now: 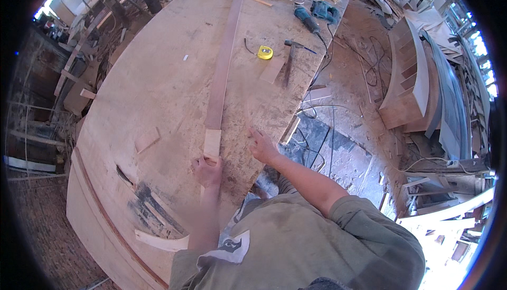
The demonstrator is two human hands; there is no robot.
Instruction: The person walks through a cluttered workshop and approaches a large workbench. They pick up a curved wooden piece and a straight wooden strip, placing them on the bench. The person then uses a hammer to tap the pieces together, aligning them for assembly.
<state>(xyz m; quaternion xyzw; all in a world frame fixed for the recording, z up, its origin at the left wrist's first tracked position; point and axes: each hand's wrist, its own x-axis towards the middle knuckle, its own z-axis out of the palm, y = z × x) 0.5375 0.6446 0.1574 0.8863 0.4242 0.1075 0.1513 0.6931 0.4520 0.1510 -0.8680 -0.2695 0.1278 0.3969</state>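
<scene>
A long, narrow reddish-brown board (224, 63) runs down the middle of the worktable (158, 78). A short pale wooden piece (212, 143) lies in line with its near end, the two ends touching or nearly so. My left hand (207, 171) is closed on the near part of the pale piece, fingers curled over it. More pale wood shows just below that hand. To the right, over the tabletop, is my right hand (264, 147), apart from the board. Its fingers are pinched together; a faint, thin, blurred shape rises from them, too unclear to name.
A yellow tape measure (265, 52), a hammer (289, 62), an angle grinder (307, 19) and a teal power tool (325, 11) lie at the table's far right. Cables hang off that edge. Wood scraps (148, 139) lie left. A curved wooden piece (409, 73) stands on the right.
</scene>
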